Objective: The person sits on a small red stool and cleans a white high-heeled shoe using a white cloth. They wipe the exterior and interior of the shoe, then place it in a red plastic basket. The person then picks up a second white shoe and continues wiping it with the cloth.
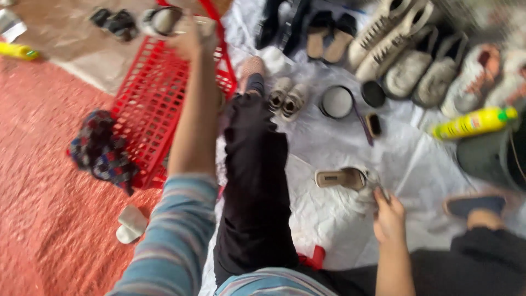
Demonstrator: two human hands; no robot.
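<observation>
Right hand (pixel 388 216) low on the white sheet (pixel 329 214), fingers curled down by the heel end of a beige sandal (pixel 341 178); fingertips touching something pale there, blurred; cannot tell if it's a real grip. Own leg in black trousers (pixel 255 181) stretches away up the middle of the sheet; foot (pixel 251 70) near the basket's corner. Small white object (pixel 130 223) on the red mat (pixel 38 181) to the left, apart from both hands; dark patterned cloth (pixel 98 149) lies against the near side of the red basket (pixel 148 93).

Left arm in a striped sleeve (pixel 175 235) reaches far out over the basket; left hand (pixel 189 34) closed around a light shoe (pixel 161 21), held up above the basket's far edge; motion blur there, details soft.

Mid sheet: pair of small grey shoes (pixel 287 97) beside the foot; round tin with pale contents (pixel 336 102), dark lid (pixel 373 93) just beside it, small brush (pixel 374 124) near those. Yellow bottle (pixel 474 122) lying on its side at right; dark slipper (pixel 474 204) near right, on another foot.

Far: row of shoes along the top edge; tan sandals (pixel 329 35), cream sneakers (pixel 383 33), grey fuzzy pair (pixel 424 74); dark shoes (pixel 115 23) on the floor top left; second yellow bottle (pixel 17 51) at the left edge.
</observation>
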